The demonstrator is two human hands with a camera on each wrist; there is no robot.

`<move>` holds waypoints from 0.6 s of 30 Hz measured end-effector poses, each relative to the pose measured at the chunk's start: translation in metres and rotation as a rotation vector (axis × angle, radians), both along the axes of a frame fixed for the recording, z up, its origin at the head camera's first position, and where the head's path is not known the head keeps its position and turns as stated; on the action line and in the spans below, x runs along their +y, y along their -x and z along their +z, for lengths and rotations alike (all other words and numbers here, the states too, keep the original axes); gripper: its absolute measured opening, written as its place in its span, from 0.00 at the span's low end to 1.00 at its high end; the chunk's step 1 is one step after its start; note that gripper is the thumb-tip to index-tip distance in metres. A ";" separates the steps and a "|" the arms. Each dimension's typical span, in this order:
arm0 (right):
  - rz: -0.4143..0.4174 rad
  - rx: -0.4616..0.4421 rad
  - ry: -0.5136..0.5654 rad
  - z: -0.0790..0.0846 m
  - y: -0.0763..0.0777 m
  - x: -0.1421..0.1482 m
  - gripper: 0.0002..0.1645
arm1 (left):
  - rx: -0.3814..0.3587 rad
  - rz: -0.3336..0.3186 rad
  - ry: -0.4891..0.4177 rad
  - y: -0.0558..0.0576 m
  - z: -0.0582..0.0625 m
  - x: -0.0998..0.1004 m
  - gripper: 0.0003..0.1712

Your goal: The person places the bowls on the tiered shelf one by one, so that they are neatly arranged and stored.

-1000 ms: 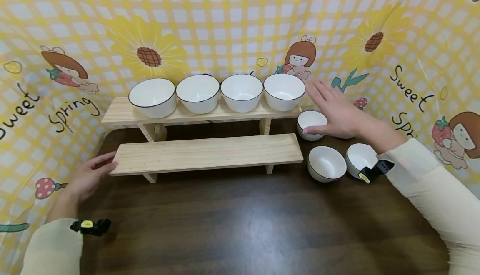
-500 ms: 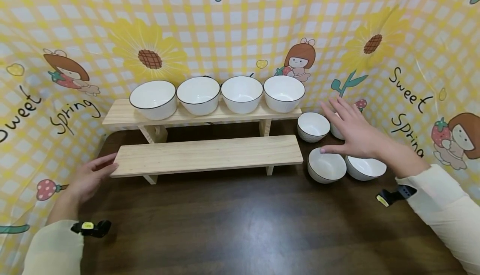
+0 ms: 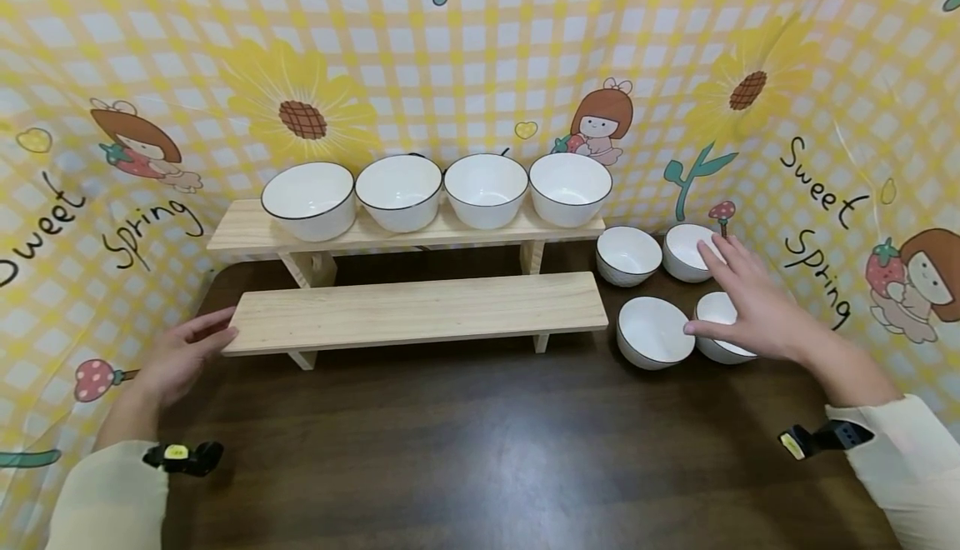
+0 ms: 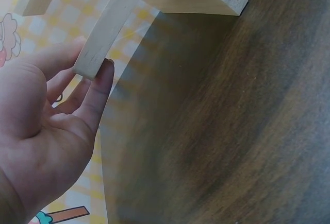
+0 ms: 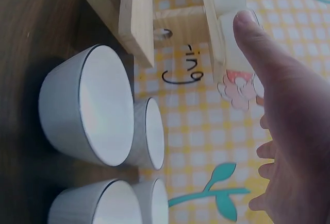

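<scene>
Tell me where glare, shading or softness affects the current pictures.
Head view: pale glare on the dark table; left wrist view: the table's grain looks soft, while the lower shelf keeps a clear outline; right wrist view: slightly hazy, the right hand dimmer than the nearest bowl's bright inside.

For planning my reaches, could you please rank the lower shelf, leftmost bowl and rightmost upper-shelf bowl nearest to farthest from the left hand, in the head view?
1. Lower shelf: held by the left hand.
2. Leftmost bowl: on the upper shelf, left side.
3. Rightmost upper-shelf bowl: right side.
</scene>
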State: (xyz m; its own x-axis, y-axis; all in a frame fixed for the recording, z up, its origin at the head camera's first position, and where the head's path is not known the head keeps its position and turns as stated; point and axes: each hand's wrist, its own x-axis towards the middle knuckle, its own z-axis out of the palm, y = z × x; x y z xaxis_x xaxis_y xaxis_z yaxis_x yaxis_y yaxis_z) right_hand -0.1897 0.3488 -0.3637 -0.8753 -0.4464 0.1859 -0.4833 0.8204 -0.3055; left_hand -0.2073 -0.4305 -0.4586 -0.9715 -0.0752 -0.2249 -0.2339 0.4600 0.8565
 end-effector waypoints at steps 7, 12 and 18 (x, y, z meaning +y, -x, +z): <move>-0.035 0.007 0.098 -0.020 -0.011 0.021 0.69 | 0.007 -0.001 -0.030 0.000 -0.001 0.000 0.43; -0.078 -0.015 0.143 -0.032 -0.017 0.032 0.69 | 0.004 -0.005 -0.016 0.000 -0.001 0.000 0.44; -0.141 -0.078 0.201 -0.045 -0.027 0.043 0.69 | -0.018 -0.016 0.020 0.001 -0.001 0.000 0.46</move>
